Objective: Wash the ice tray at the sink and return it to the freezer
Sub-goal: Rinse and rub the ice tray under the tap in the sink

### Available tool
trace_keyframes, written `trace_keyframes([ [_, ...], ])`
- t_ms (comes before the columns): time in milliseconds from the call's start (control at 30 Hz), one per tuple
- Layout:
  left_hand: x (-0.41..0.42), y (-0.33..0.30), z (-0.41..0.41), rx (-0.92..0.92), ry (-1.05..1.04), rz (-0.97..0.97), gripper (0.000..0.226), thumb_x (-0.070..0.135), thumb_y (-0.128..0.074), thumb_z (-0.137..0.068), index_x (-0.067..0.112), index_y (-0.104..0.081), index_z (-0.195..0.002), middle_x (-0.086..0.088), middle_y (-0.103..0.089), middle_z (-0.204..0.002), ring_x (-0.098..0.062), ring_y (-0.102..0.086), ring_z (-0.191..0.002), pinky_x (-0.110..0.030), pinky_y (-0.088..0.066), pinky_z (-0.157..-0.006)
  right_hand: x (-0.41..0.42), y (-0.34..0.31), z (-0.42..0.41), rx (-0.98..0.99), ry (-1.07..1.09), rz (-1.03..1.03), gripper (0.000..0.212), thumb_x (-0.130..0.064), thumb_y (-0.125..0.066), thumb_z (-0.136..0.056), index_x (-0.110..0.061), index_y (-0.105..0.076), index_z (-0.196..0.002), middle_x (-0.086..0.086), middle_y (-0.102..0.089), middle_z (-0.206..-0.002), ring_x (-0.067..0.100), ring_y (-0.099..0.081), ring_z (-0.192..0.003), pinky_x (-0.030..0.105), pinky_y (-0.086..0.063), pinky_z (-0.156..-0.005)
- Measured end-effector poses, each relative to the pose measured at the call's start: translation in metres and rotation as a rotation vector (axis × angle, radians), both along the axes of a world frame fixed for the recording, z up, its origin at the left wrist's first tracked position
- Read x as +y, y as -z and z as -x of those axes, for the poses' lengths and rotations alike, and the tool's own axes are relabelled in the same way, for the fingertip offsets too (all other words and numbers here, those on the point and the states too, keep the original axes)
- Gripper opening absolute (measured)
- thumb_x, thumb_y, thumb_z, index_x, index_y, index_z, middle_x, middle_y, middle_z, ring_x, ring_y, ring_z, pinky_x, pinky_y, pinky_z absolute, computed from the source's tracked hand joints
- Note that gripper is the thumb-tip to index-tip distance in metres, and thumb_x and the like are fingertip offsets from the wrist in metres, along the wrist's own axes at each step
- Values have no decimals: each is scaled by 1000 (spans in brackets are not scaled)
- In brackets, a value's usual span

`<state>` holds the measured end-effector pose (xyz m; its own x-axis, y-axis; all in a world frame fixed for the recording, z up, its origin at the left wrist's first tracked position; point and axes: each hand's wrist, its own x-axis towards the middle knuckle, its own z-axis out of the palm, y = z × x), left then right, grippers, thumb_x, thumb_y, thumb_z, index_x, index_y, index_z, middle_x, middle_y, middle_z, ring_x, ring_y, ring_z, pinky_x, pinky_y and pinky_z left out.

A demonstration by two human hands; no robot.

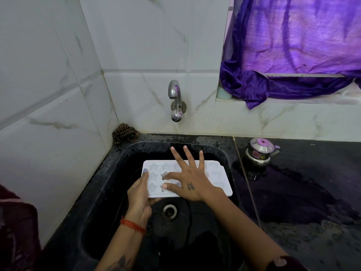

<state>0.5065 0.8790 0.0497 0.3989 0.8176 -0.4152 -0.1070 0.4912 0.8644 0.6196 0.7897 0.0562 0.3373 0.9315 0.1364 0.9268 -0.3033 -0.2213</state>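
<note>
Ice tray (218, 176) held over black sink (109, 173), below tap (175, 94). My left hand (139, 194) grips tray's near-left corner, thumb on top. My right hand (188, 179) on tray's top face, fingers spread, thumb and forefinger pressing star moulds. Small kettle (260, 152) on bench (312, 192), right.

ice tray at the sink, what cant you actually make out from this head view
- Ice tray: the right hand covers its middle, so some star moulds are hidden; its underside faces away.
- Left hand: the fingers beneath the tray are hidden by it.
- Tap: no stream shows, though the dim light leaves this unsure.
- Sink: too dark to tell any water inside.
- Freezer: outside the frame.
</note>
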Motion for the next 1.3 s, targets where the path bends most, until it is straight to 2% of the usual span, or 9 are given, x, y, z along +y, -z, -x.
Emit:
trace_keyframes([
  [133,-1,1,0,1,-4,8,20,33,-59,-91,15,-64,-85,-8,-69,-82,-23,-66,-69,-29,-56,-49,0,0,-2,89,17,25,68,-81,-17,-71,-49,-56,-117,-7,22,-156,24,32,-139,61,24,-104],
  [233,-2,1,0,-3,-1,0,21,33,-58,-92,15,-64,-84,-7,-69,-81,-22,-66,-69,-27,-55,-45,-1,-2,-3,111,27,65,58,-76,-27,-74,-48,-58,-113,-7,23,-156,25,32,-139,62,22,-105],
  [400,-2,4,0,0,7,4,20,33,-58,-92,15,-65,-84,-8,-69,-82,-23,-66,-69,-28,-55,-45,-2,-3,-1,1,17,14,74,-81,-12,-66,-45,-60,-109,-5,19,-157,27,30,-140,62,25,-103],
  [567,-3,7,-1,8,24,-5,21,33,-58,-92,14,-65,-85,-9,-70,-82,-22,-67,-68,-34,-57,-57,-3,-2,3,-165,-3,-67,65,-72,-16,-76,-39,-65,-102,0,9,-159,33,22,-142,62,25,-101],
  [800,-1,4,0,12,7,-17,21,32,-58,-92,15,-64,-81,-6,-69,-78,-19,-65,-63,-34,-55,-58,-1,2,5,-47,3,-81,66,-72,-12,-74,-44,-59,-112,-4,18,-157,27,28,-140,60,26,-103],
  [900,-1,3,1,6,-2,-15,22,32,-58,-92,15,-65,-82,-6,-69,-78,-19,-66,-60,-31,-56,-51,1,4,7,-6,9,-147,60,-70,-21,-75,-36,-57,-108,-2,13,-158,27,23,-143,57,24,-105],
  [1067,-2,1,2,-23,-4,-11,21,30,-58,-92,13,-65,-83,2,-70,-57,-12,-66,-47,-27,-54,-42,8,5,12,-34,2,-220,49,-62,-34,-80,-31,-52,-114,2,8,-159,27,18,-144,53,24,-105],
  [1200,-2,2,1,-20,-3,-8,20,29,-60,-91,12,-67,-83,-3,-71,-61,-14,-67,-48,-27,-54,-42,14,5,20,-50,-30,-196,48,-63,-30,-85,-33,-57,-112,2,7,-159,28,19,-144,56,25,-105],
  [1300,-2,4,0,6,12,-18,23,31,-60,-90,11,-69,-82,-6,-71,-67,-15,-67,-50,-30,-56,-51,18,6,24,-80,-43,-130,55,-62,-19,-87,-33,-58,-115,2,9,-159,29,22,-143,60,25,-103],
])
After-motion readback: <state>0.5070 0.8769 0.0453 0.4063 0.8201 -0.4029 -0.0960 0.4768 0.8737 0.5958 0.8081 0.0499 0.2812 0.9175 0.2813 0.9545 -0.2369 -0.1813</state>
